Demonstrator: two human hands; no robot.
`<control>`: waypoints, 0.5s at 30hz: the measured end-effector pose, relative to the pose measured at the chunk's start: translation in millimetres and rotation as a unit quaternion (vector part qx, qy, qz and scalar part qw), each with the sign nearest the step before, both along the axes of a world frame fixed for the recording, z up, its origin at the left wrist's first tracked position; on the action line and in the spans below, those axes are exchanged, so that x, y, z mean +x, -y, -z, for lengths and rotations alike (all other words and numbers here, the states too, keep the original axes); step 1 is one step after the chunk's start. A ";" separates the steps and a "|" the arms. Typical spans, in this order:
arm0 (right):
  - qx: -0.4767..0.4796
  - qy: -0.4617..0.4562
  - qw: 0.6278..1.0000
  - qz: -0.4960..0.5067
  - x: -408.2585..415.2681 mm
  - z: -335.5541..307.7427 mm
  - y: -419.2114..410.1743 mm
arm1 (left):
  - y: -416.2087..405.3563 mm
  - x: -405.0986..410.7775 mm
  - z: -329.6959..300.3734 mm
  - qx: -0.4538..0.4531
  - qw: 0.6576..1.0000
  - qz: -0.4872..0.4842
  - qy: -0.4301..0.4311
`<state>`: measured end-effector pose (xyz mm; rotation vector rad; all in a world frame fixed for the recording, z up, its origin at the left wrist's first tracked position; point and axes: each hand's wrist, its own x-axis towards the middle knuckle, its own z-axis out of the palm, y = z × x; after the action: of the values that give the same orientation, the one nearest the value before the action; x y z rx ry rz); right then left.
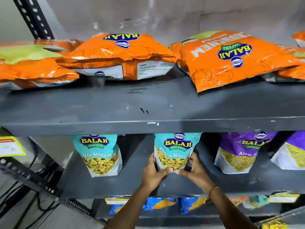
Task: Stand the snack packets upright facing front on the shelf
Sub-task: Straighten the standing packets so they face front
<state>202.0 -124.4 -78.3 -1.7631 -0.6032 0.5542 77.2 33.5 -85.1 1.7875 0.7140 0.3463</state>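
A teal Balaji Khatta Mitha packet (175, 151) stands upright, front facing out, on the middle shelf (132, 182). My left hand (153, 172) grips its lower left side and my right hand (196, 171) its lower right side, thumbs meeting under its base. A second teal packet (99, 154) stands upright to the left. Two purple Aloo Sev packets (242, 151) (293, 151) stand to the right. On the upper shelf (148, 104) several orange Balaji packets (118, 55) (231, 60) (33, 68) lie flat, some upside down.
A black slotted upright (33, 17) rises at the top left. A yellow price tag (9, 146) hangs at the left edge. Blue and mixed packets (161, 203) sit on the lowest shelf. Cables run along the floor at the bottom left.
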 end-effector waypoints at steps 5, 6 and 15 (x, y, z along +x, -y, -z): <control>0.018 0.264 0.926 0.271 -60.0 -12.9 -9.2 | -6.4 -55.5 -7.7 0.098 0.986 -0.109 0.076; 0.033 0.311 0.915 0.256 -75.2 -13.5 -16.8 | -12.9 -72.2 -8.5 0.135 0.974 -0.154 0.096; -0.070 0.112 0.975 -0.181 -122.4 -14.1 -156.8 | -121.4 -147.9 -2.3 0.018 0.953 -0.297 0.056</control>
<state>79.6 32.4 -64.2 -1.8734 -1.0807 0.6633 -70.7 154.8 -82.8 1.5388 1.1630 0.8577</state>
